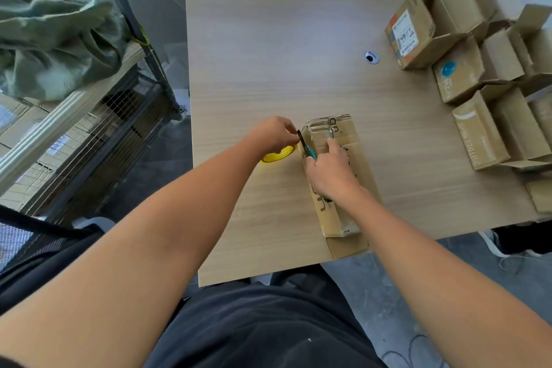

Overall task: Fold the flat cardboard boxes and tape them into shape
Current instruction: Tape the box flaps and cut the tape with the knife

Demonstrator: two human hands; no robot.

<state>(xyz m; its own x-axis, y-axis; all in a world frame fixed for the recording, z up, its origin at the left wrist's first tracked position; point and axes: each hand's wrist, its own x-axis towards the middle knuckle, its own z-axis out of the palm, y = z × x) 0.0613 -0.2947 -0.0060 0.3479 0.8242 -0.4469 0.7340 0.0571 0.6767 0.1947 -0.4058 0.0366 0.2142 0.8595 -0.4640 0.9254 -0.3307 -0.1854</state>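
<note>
Lying near the front edge: the cardboard box, folded into shape, rests lengthwise on the table, with its near end sticking out just past the edge.
Box surface: black printed letters run along the top, and glossy tape wrinkles over the far end.
Right hand: rests on top of the box, fingers curled round a teal utility knife, with the index finger stretched forward onto the cardboard.
Knife: its dark blade points away from the person, along the box's left top edge toward the far left corner.
Left hand: held just left of that corner, fingertips pinched together close to the blade tip; whether they grasp tape or anything else I cannot tell.
Tape roll: yellow, flat on the table, partly hidden under the left hand and just beside the box.
Other boxes: a cluster of assembled cartons with their flaps up stands along the table's right side, well apart from the hands.
Cable hole: a small round grommet sits in the tabletop between the work and that cluster.
Left of the table: a wire cage cart with a green cloth heaped on it.
</note>
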